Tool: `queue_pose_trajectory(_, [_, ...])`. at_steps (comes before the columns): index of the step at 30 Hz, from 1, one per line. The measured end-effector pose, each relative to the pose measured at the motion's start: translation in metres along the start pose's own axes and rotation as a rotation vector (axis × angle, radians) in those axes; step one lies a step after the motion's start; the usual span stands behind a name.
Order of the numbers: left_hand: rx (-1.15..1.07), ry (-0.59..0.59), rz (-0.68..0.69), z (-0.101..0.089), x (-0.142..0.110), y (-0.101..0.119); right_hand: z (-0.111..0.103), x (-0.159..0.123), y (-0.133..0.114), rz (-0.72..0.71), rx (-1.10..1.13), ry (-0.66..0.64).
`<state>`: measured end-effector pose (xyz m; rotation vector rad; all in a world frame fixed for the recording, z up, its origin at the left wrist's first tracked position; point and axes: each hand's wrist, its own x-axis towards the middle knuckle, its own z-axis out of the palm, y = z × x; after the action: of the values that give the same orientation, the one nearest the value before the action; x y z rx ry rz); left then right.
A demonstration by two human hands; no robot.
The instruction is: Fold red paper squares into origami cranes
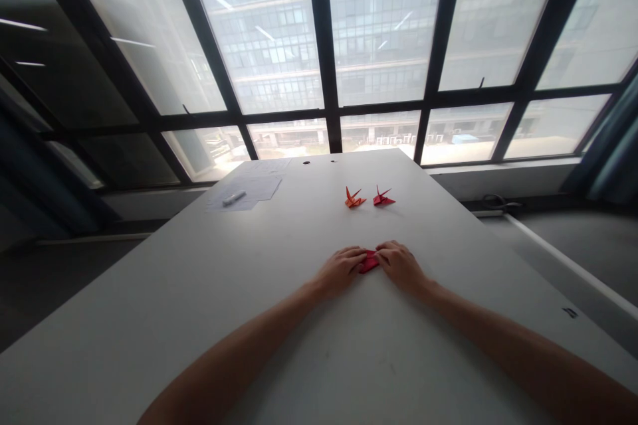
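A small folded red paper (369,261) lies on the white table between my two hands. My left hand (342,268) rests on its left side, the fingers closed over that edge. From the other side, my right hand (400,264) has its fingers bent onto the paper's upper right part. Both hands hide much of the sheet, so its full shape does not show. Just beyond them stand an orange paper crane (354,199) and, to its right, a red paper crane (383,198).
The long white table (209,305) reaches toward a wall of windows. Printed sheets (262,187) lie at the back left, with a white rolled or tube-like item (234,198) on them. A small dark mark (569,313) sits near the right edge.
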<state>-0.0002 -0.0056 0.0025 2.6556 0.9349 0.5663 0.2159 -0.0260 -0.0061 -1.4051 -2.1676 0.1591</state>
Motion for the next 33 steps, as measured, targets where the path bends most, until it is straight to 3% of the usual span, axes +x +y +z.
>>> queue_pose_trajectory(8, [-0.151,0.084,-0.069,-0.003,0.0,-0.002,0.004,0.003,0.012,0.007,0.125,0.042])
queue_pose_trajectory(15, [0.033,0.143,-0.182,0.004,0.0,-0.007,0.006,0.004,0.013,0.039,0.14,0.017])
queue_pose_trajectory(19, [0.085,0.102,-0.249,0.007,0.001,-0.011,0.008,0.005,0.016,0.044,0.158,0.017])
queue_pose_trajectory(29, [-0.004,0.164,-0.249,0.003,0.002,-0.008,0.007,0.005,0.015,0.009,0.196,0.038])
queue_pose_trajectory(33, [-0.058,0.196,-0.185,0.003,0.002,-0.008,0.003,0.003,0.01,-0.048,0.131,0.024])
